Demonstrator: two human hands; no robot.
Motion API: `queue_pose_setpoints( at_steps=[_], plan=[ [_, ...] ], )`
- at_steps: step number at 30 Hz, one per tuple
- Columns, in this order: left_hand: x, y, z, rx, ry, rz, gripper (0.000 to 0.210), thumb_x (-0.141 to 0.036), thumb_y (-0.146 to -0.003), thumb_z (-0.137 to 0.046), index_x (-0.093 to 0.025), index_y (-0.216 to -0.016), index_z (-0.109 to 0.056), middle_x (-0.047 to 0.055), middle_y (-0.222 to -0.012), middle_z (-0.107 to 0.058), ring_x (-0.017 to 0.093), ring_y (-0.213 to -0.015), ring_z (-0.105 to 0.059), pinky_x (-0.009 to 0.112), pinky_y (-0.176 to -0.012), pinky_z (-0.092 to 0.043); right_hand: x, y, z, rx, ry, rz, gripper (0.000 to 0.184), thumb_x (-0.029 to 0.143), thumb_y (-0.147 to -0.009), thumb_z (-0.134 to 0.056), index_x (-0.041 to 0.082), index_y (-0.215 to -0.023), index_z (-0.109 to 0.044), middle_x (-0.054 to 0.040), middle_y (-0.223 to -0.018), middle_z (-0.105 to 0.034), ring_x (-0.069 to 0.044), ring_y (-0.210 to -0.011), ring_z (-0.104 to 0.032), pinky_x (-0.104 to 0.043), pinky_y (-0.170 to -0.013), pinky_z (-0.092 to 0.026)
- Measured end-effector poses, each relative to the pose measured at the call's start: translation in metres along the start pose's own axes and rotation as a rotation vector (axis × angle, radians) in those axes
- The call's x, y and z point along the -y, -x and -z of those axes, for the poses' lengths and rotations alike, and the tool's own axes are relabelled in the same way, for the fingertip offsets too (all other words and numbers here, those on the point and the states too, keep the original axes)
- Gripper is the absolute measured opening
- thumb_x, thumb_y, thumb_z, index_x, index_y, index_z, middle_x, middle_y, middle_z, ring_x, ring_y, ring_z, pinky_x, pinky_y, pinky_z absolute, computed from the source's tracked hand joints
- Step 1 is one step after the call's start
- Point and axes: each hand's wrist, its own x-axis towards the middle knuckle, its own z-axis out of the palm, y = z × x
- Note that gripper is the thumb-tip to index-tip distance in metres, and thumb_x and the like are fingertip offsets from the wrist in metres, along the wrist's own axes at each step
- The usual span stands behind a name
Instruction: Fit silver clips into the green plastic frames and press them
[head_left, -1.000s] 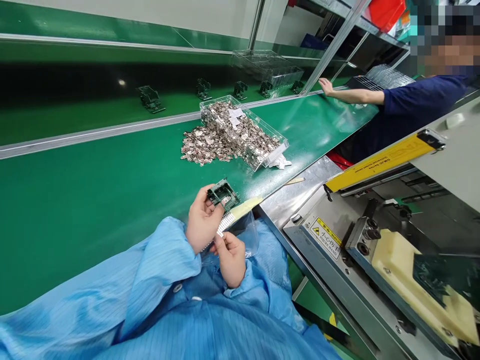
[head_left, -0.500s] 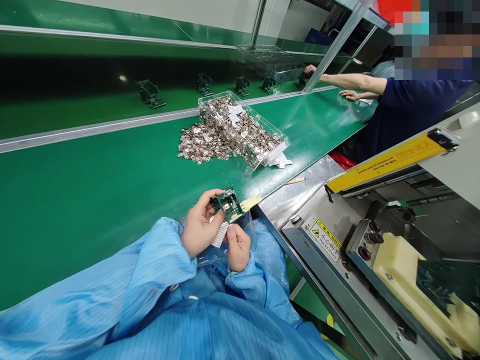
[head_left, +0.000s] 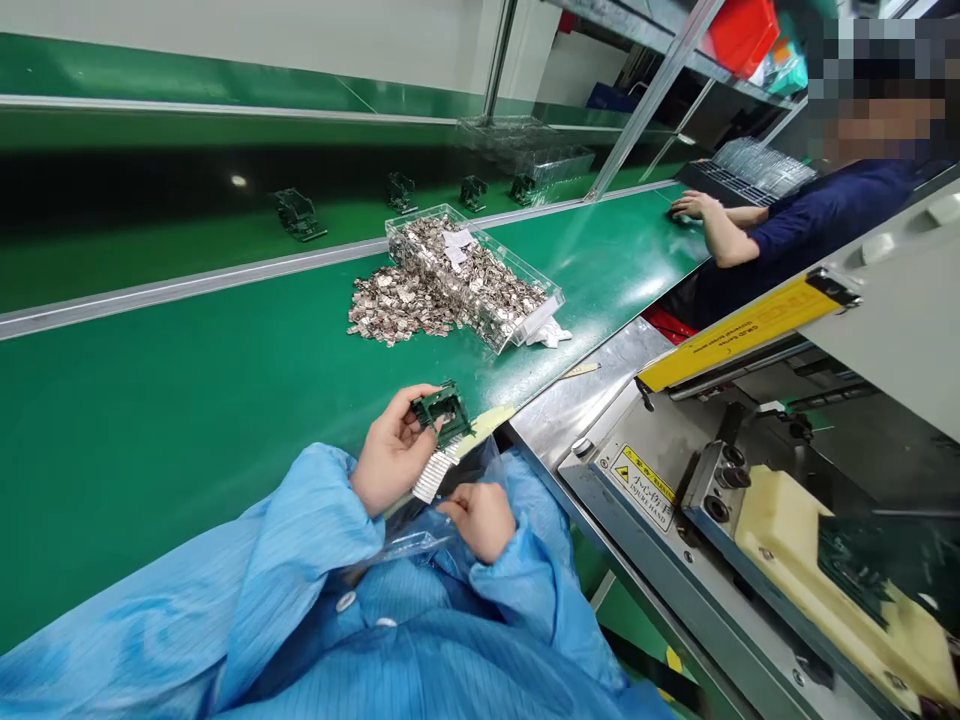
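Note:
My left hand (head_left: 396, 450) is closed around a dark green plastic frame part (head_left: 444, 412), tilted above the bench edge near my lap. A white ribbed strip (head_left: 435, 474) hangs just below that part, by my left fingers. Lower and to the right, my right hand (head_left: 484, 518) has its thumb and fingers pinched together over a clear plastic bag (head_left: 420, 545) on my lap. What the pinch holds, if anything, is too small to make out.
A clear box (head_left: 551, 305) of small metal pieces lies on the green bench (head_left: 187, 400), beside a loose heap (head_left: 397, 305). Several dark frame parts (head_left: 300, 213) stand behind the rail. At right is a machine (head_left: 645, 485) with a warning label. A co-worker's hand (head_left: 696, 205) is farther along.
My right hand has moved down and right, away from the white strip. My left hand still holds the green part, now turned somewhat. The co-worker's raised arm has come down to the bench.

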Motion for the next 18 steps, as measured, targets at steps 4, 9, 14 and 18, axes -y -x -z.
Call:
queue_pose_setpoints(
  at_steps=[4, 9, 14, 18],
  plan=[
    [-0.004, 0.007, 0.005, 0.007, 0.098, 0.05, 0.037, -0.032, -0.078, -0.066, -0.019, -0.11, -0.053, 0.004, -0.095, -0.065, 0.015, -0.084, -0.066, 0.026, -0.075, -0.056, 0.039, 0.011, 0.031, -0.011, 0.024, 0.052, 0.018, 0.032, -0.087, -0.063, 0.026, -0.076, -0.076, -0.0023, -0.065, -0.069, -0.018, -0.055, -0.058, -0.028, -0.055, -0.039],
    [-0.002, 0.02, 0.007, 0.135, 0.186, 0.117, 0.038, -0.033, -0.084, -0.063, -0.021, -0.117, -0.048, 0.004, -0.093, -0.064, 0.014, -0.076, -0.064, 0.026, -0.069, -0.056, 0.08, 0.005, 0.046, -0.238, -0.07, 0.25, 0.013, 0.021, -0.086, -0.065, 0.027, -0.09, -0.076, -0.0045, -0.087, -0.066, -0.021, -0.081, -0.061, -0.032, -0.074, -0.048],
    [-0.004, 0.022, 0.007, 0.16, 0.191, 0.084, 0.033, -0.027, -0.087, -0.059, -0.022, -0.119, -0.048, 0.007, -0.104, -0.065, 0.015, -0.089, -0.066, 0.025, -0.079, -0.055, 0.09, -0.013, 0.02, -0.406, -0.161, 0.266, 0.009, 0.016, -0.079, -0.069, 0.025, -0.081, -0.072, -0.0062, -0.102, -0.058, -0.022, -0.095, -0.057, -0.034, -0.079, -0.048],
    [-0.005, 0.022, 0.006, 0.159, 0.207, 0.048, 0.032, -0.023, -0.088, -0.057, -0.024, -0.119, -0.048, 0.007, -0.112, -0.065, 0.015, -0.099, -0.066, 0.026, -0.089, -0.053, 0.093, -0.019, 0.003, -0.438, -0.124, 0.218, 0.006, 0.018, -0.08, -0.066, 0.022, -0.078, -0.07, -0.0083, -0.115, -0.055, -0.025, -0.112, -0.052, -0.038, -0.094, -0.042]
  ],
)
